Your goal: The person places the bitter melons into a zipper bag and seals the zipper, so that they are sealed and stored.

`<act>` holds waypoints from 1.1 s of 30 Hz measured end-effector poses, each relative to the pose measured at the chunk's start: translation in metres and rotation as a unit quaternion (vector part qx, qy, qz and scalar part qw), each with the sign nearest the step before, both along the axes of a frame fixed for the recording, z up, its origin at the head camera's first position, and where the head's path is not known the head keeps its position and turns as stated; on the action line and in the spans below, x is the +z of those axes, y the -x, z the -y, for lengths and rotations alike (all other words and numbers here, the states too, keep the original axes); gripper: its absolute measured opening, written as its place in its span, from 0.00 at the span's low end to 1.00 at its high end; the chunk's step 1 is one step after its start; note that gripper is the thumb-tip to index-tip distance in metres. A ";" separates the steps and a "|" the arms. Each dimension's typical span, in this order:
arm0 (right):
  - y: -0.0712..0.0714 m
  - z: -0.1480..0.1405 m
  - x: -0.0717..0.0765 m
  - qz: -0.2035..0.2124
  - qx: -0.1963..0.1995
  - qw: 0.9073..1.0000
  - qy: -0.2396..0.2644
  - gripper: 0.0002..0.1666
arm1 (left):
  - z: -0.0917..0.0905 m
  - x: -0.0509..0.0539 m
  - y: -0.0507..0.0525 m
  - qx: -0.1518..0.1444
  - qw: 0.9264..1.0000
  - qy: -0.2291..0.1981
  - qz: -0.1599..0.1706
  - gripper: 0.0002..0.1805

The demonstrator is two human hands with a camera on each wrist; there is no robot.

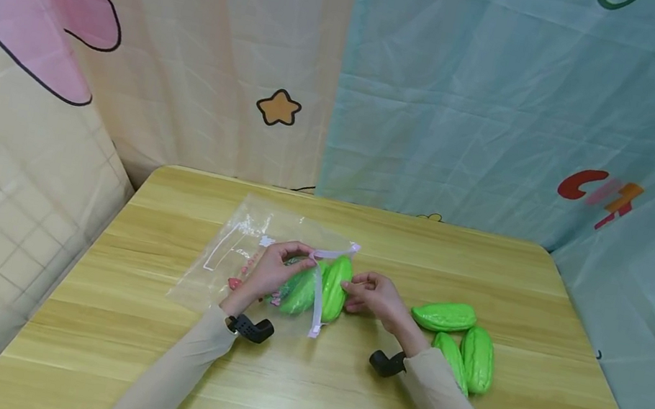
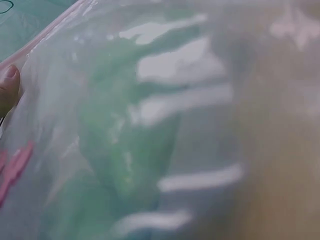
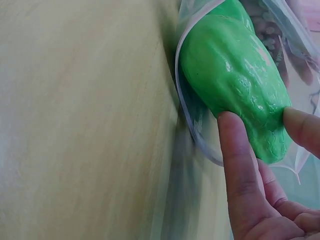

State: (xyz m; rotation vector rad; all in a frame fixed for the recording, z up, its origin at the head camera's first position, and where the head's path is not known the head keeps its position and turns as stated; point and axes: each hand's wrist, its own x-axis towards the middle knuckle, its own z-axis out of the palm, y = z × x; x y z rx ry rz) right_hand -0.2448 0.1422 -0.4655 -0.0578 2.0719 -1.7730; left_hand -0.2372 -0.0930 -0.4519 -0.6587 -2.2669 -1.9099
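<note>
Clear bag (image 2: 205, 132) fills most of the frame, pale glare streaks across its film; green gourds (image 2: 115, 135) blurred beneath it, number uncertain. Pink edging (image 2: 47, 29) slants across upper left, green cloth (image 2: 37, 17) beyond it, tip of the fingers (image 2: 9, 87) at the left border near that edging. Pink shape (image 2: 16, 167) low left, tan blur at right.

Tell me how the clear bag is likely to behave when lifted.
The clear bag would probably flop and crease, since its film looks thin and wrinkled. It would likely sag around the green pieces showing through it. With its mouth open, the green piece at the opening might slide out if that end tips down.
</note>
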 end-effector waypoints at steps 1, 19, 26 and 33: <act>0.000 0.000 -0.001 0.004 -0.001 1.000 0.001 0.22 | 0.000 0.000 0.000 0.000 1.000 0.003 0.000 0.08; -0.006 0.008 0.013 -0.003 0.006 1.000 -0.025 0.21 | -0.001 0.005 -0.001 -0.005 1.000 0.016 0.005 0.07; -0.003 0.011 0.007 0.007 0.004 1.000 -0.003 0.19 | -0.001 0.005 -0.002 0.004 1.000 0.012 0.012 0.07; 0.002 0.014 -0.005 0.005 -0.018 1.000 0.015 0.19 | -0.001 0.008 -0.003 0.003 1.000 0.011 0.002 0.07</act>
